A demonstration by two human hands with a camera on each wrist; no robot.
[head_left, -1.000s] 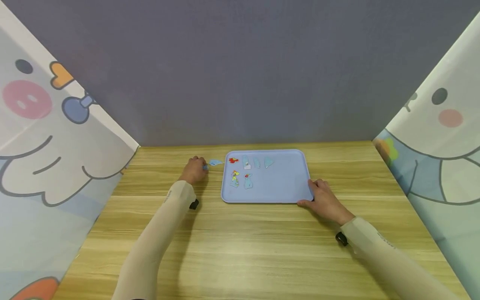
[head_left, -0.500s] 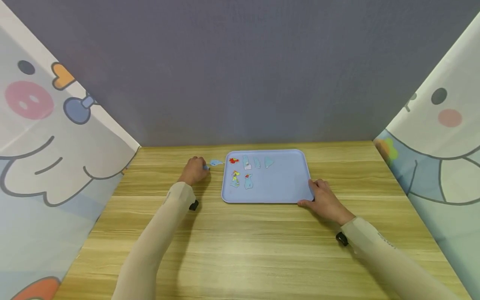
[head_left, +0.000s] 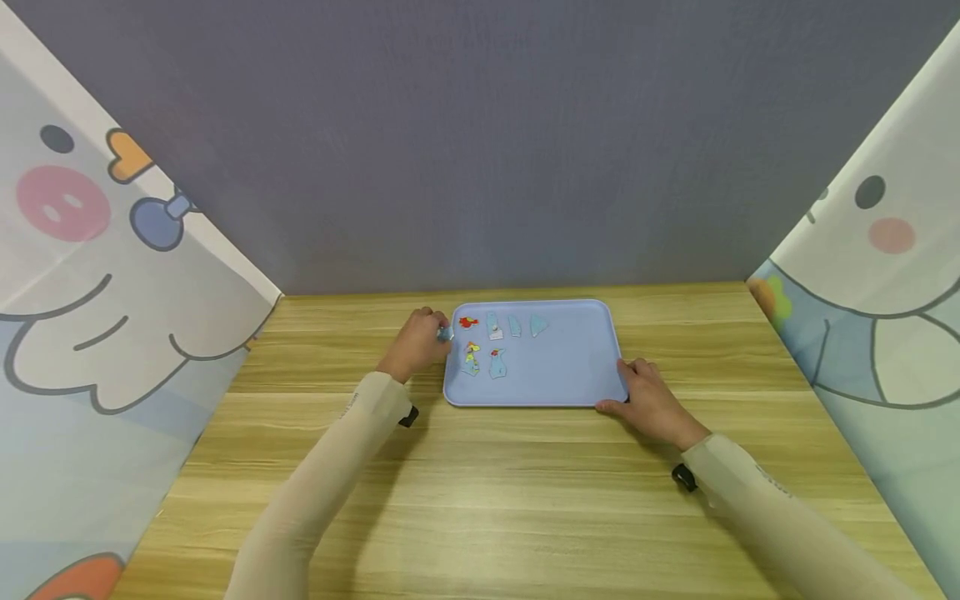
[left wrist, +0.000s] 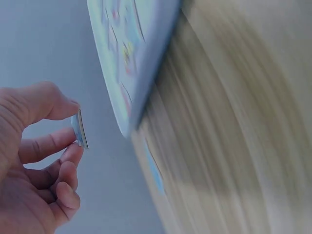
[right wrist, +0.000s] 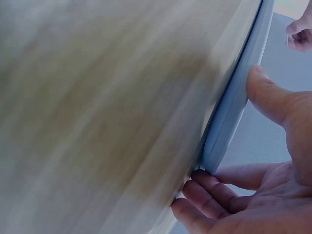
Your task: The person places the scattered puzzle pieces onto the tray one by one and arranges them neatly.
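Note:
My left hand (head_left: 417,343) pinches a small, thin light-blue puzzle piece (left wrist: 80,130) between thumb and fingertips, raised beside the left rim of the lavender tray (head_left: 562,358). The tray lies flat on the table. My right hand (head_left: 651,404) grips its near right corner, thumb at the front side and fingers around the right side. Several pieces lie apart on the tray's left half, among them a red piece (head_left: 468,322), a yellow-and-blue piece (head_left: 471,358) and a blue piece with a red spot (head_left: 498,363). Another blue piece (left wrist: 155,170) rests on the table, hidden in the head view.
The wood-grain table (head_left: 480,500) stretches in front of the tray and to both sides. A grey panel (head_left: 480,167) stands behind it. Cartoon-printed panels (head_left: 67,350) flank the table left and right.
My left hand has lifted the puzzle piece off the table and moved right to the tray's left rim, covering the other blue piece. My right hand and the tray stay put.

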